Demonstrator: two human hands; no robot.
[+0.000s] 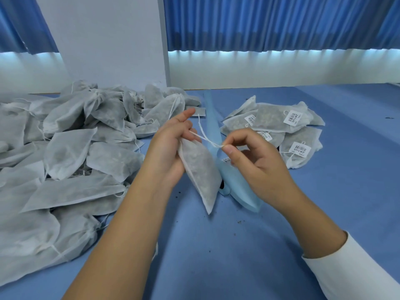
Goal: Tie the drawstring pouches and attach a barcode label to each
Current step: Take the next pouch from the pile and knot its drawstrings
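A soft, light filled pouch (198, 169) is held at its neck by the left hand (171, 146); its thin drawstring (205, 138), likely slippery, is pinched by the right hand (249, 156).

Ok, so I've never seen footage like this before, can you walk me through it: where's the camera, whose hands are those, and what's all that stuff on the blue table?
There is no machine here. A person works with bare hands, and the single picture comes from a camera worn on their head, looking forward and down. The left hand grips a filled white pouch, while the right hand pinches its drawstring, which runs taut between the hands. On the blue table, a big heap of pouches showing no labels lies to the left. A smaller heap to the right carries white barcode labels. A pale blue strip runs between the heaps and under the hands. Blue curtains hang behind.
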